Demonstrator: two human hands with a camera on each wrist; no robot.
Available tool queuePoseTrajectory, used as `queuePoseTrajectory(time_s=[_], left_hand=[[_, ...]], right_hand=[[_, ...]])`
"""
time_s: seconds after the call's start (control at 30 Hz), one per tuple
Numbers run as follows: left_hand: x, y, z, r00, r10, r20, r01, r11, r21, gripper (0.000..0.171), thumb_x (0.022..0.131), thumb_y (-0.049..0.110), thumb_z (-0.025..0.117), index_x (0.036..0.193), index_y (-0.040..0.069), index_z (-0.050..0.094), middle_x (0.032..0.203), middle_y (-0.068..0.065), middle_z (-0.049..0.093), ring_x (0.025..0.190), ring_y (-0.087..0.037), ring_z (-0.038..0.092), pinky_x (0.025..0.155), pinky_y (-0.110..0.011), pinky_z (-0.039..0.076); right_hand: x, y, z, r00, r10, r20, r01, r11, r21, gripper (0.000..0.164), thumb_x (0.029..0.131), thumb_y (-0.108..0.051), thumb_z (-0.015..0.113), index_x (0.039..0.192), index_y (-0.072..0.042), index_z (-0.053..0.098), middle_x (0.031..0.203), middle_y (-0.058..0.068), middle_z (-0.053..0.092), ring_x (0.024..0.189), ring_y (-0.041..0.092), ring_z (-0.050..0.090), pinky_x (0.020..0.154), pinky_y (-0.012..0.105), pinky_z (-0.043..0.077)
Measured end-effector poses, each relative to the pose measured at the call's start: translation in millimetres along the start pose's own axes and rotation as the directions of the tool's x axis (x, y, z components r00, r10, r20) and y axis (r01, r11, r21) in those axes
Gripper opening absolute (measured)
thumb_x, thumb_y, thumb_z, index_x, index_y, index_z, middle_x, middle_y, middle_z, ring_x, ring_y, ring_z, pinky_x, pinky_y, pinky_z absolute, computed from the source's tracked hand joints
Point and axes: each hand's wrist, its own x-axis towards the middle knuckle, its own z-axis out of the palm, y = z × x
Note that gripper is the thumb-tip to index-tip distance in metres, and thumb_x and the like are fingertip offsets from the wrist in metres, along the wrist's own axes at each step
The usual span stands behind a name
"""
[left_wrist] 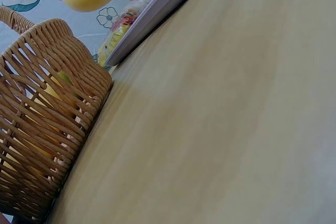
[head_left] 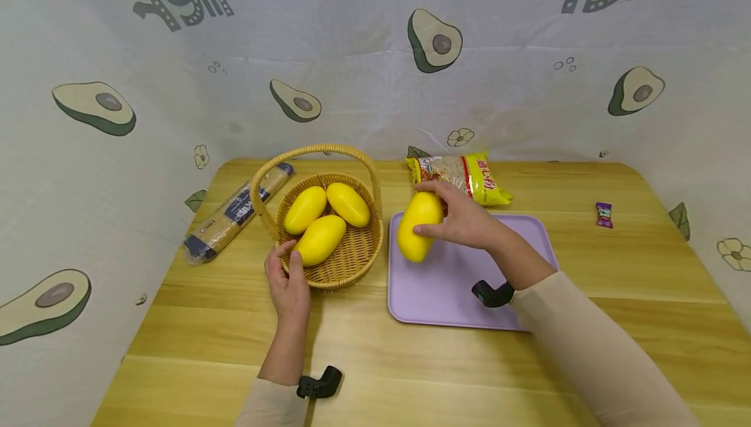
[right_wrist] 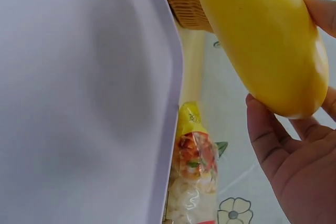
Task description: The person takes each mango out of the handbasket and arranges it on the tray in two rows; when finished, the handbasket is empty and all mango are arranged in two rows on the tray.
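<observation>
A yellow mango (head_left: 420, 226) is held up over the left part of the purple tray (head_left: 469, 290), gripped between the thumb and fingers of my right hand (head_left: 463, 218). In the right wrist view the same mango (right_wrist: 262, 40) hangs clear of the tray surface (right_wrist: 79, 103). Left of the tray stands a wicker basket (head_left: 358, 270) with a tall handle, and three yellow mangoes lie inside, the nearest mango (head_left: 321, 240) close to the rim. My left hand (head_left: 290, 287) rests on the basket's near left rim, thumb and fingers about the edge. The left wrist view shows the basket's woven side (left_wrist: 52, 103).
Behind the basket's left side lies a long clear pack of noodles (head_left: 237, 212) with blue labels. A yellow and clear food bag (head_left: 463, 176) lies behind the tray. Far right is a small purple wrapped candy (head_left: 604, 214). A patterned cloth (head_left: 364, 55) hangs around the table.
</observation>
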Motion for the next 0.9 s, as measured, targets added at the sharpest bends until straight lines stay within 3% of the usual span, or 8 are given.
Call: queuePoseTrajectory(time_s=[0.27,0.5,0.9], left_hand=[[0.5,-2.1,-0.4,1.000,-0.010,0.010,0.010,1.000,-0.001,0.028,0.105,0.017,0.050,0.127,0.003,0.060,0.153,-0.016,0.038,0.155,-0.033,0.023,0.128,-0.052,0.015],[0.9,-2.7,-0.6,1.000,-0.001,0.008,0.001,1.000,-0.011,0.027,0.105,0.015,0.050,0.126,0.003,0.060,0.154,-0.016,0.038,0.155,-0.032,0.021,0.128,-0.052,0.015],[0.8,-2.6,-1.0,1.000,-0.017,0.012,0.017,1.000,-0.016,0.028,0.105,0.018,0.050,0.127,0.003,0.059,0.159,-0.015,0.033,0.158,-0.034,0.016,0.128,-0.054,0.013]], right_hand=[[11.9,1.8,4.8,1.000,0.013,0.003,-0.013,1.000,-0.014,0.080,0.081,-0.025,0.086,0.151,-0.018,0.047,0.148,0.015,0.043,0.122,0.036,0.049,0.102,0.052,0.049],[18.3,4.8,12.5,0.999,0.030,0.030,-0.028,0.997,-0.068,0.086,0.081,-0.031,0.086,0.154,-0.019,0.042,0.157,0.014,0.042,0.130,0.040,0.051,0.107,0.058,0.046],[26.1,9.6,22.9,0.997,0.073,0.023,-0.070,0.993,-0.098,0.083,0.083,-0.033,0.084,0.155,-0.020,0.044,0.148,0.020,0.042,0.119,0.039,0.059,0.100,0.054,0.052]])
